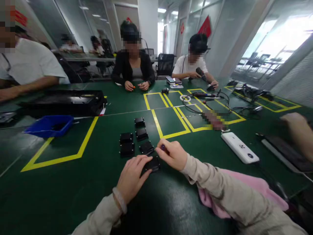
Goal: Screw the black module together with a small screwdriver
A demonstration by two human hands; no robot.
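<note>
We see a green tabletop (61,192) marked with yellow tape (88,136). Beyond it stand 1 white pillar (148,29) and a black chair (165,63), with glass partitions (73,19) behind. Ceiling lights (161,10) glow above us, and at our right white light floods through a bright window (286,29).

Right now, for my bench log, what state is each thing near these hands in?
Left hand: fingers on nearest black box
Nearest black box: flat on table
Right hand: closed around tool handle
Other five black boxes: flat, unheld
Blue tray: upright, contents unclear
Power strip: face up
Pink cloth: rumpled, partly hidden by sleeve
</note>
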